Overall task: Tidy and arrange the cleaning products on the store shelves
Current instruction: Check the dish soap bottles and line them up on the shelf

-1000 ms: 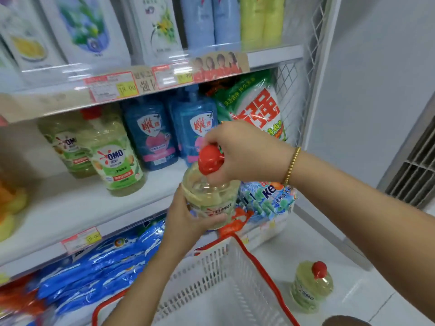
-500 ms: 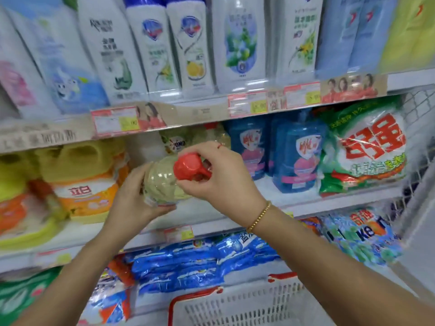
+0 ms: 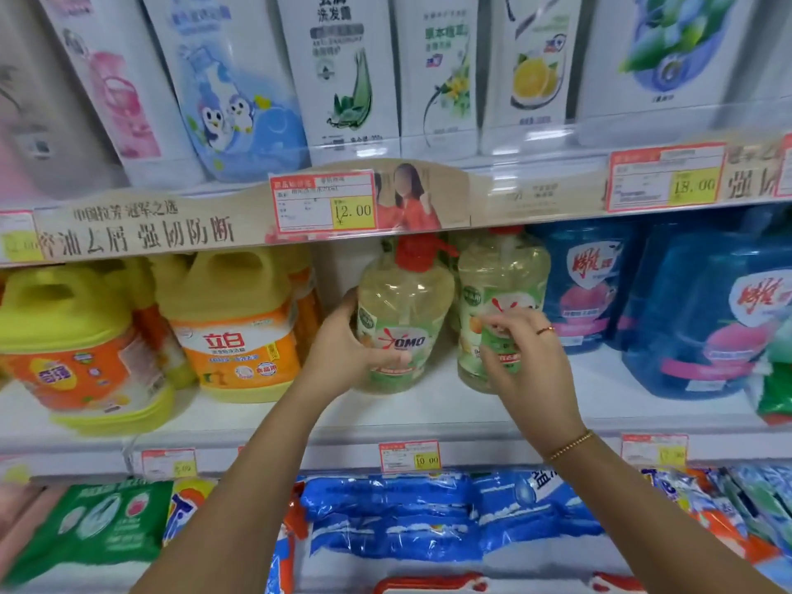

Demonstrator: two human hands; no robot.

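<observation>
Clear yellow-green plastic OMO bottle point(image 3: 403, 332), red pump cap: upright on white middle shelf point(image 3: 428, 415), left hand point(image 3: 343, 353) grasping its side. Right hand point(image 3: 531, 370) just right of it, fingers curled; grasp cannot be told.

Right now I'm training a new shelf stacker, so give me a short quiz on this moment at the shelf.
1. True or false: the left hand grips the red-capped OMO bottle, which is upright at the middle shelf.
2. What stands immediately left of that bottle? A) a yellow jug with an orange label B) a blue pouch C) a white shampoo bottle
3. Fill in: the yellow price tag on the shelf edge above the bottle reads ____.
Key: 1 true; 2 A; 3 12.00
</observation>
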